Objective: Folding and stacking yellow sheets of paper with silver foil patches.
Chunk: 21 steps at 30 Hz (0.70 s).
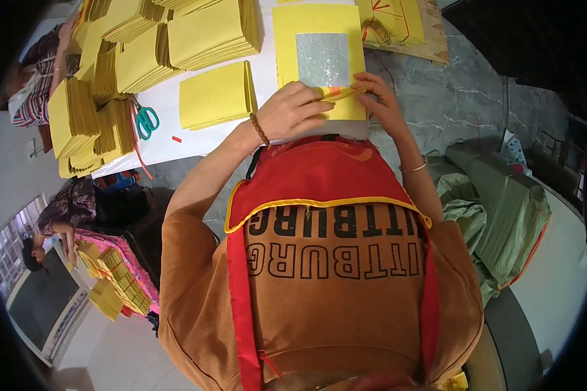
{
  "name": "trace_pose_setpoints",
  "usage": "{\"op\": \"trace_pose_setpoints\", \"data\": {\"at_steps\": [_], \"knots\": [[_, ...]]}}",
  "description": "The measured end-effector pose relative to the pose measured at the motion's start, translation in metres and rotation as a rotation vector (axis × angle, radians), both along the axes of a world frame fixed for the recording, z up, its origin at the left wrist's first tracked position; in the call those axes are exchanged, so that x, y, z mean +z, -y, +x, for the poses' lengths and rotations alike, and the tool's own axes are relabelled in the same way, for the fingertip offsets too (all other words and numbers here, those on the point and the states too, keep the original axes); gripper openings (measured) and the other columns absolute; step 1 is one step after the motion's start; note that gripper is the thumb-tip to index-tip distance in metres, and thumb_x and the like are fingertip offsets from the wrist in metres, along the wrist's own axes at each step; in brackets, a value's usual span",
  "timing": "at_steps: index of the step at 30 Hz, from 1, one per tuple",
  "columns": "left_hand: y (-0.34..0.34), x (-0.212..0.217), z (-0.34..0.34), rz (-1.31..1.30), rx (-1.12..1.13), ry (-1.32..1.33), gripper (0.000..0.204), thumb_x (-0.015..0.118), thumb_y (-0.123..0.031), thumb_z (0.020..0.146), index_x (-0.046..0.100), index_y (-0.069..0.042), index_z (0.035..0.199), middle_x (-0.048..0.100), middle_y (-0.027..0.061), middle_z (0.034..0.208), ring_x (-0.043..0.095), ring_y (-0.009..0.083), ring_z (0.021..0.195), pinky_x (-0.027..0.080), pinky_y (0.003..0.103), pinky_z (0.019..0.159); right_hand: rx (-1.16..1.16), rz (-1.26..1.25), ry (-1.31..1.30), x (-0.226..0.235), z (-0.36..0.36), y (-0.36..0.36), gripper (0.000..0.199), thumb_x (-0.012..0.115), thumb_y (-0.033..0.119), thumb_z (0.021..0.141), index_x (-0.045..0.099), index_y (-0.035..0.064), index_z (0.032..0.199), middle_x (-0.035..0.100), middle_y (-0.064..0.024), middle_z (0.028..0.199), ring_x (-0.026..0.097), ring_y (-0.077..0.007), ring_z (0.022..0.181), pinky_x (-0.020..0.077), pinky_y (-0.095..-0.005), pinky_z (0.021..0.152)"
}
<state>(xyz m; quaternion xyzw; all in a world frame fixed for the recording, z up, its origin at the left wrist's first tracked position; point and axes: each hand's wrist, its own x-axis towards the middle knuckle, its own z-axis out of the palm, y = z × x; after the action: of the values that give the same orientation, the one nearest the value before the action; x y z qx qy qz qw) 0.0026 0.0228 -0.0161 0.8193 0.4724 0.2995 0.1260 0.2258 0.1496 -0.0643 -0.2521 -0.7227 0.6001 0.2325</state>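
A yellow paper sheet (pixel 284 55) with a silver foil square (pixel 323 57) lies on the table in front of me. Its near edge is rolled or folded up, with a small orange patch (pixel 335 92) showing there. My left hand (pixel 297 111) rests on the left part of that fold, fingers bent over it and slightly blurred. At the fold's right end, my right hand (pixel 379 101) pinches the paper between thumb and fingers. Just left of my left hand sits a folded stack of yellow paper (pixel 215 96).
Several thick stacks of folded yellow paper (pixel 212 32) fill the table's far left. Teal-handled scissors (pixel 146 122) and a red scrap (pixel 177 139) lie nearby. A tied yellow bundle (pixel 398 23) is at far right. Green sacks (pixel 502 208) stand right. Two other people are at left.
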Motion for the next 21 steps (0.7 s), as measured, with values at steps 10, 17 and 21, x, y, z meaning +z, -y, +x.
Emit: {"op": "trace_pose_setpoints", "data": {"at_steps": [10, 17, 21], "knots": [[-0.004, -0.004, -0.007, -0.123, -0.038, -0.025, 0.047, 0.073, -0.023, 0.068, 0.056, -0.01, 0.11, 0.054, 0.0082, 0.108, 0.05, 0.0251, 0.096, 0.043, 0.034, 0.086, -0.011, -0.065, 0.001, -0.004, 0.001, -0.001, 0.017, 0.053, 0.011, 0.089, 0.061, 0.0003, 0.099, 0.048, -0.0061, 0.125, 0.047, -0.0145, 0.111, 0.0381, -0.0276, 0.092], [-0.007, -0.003, -0.008, -0.06, 0.007, 0.1, 0.021, 0.06, -0.013, 0.083, 0.058, -0.007, 0.103, 0.057, 0.0096, 0.099, 0.055, 0.0269, 0.088, 0.048, 0.034, 0.078, -0.018, -0.155, -0.064, -0.01, 0.003, -0.003, 0.021, 0.054, 0.008, 0.086, 0.06, 0.0004, 0.105, 0.048, -0.0064, 0.126, 0.047, -0.0171, 0.114, 0.0378, -0.0301, 0.096], [-0.008, 0.002, -0.01, -0.336, 0.143, 0.122, 0.021, 0.058, -0.014, 0.085, 0.057, -0.004, 0.103, 0.058, 0.0117, 0.1, 0.057, 0.0294, 0.089, 0.049, 0.035, 0.076, -0.036, 0.081, 0.02, -0.001, -0.003, 0.004, 0.032, 0.065, 0.006, 0.075, 0.059, 0.0037, 0.106, 0.052, -0.0072, 0.121, 0.047, -0.0202, 0.113, 0.0388, -0.0325, 0.094]]}}
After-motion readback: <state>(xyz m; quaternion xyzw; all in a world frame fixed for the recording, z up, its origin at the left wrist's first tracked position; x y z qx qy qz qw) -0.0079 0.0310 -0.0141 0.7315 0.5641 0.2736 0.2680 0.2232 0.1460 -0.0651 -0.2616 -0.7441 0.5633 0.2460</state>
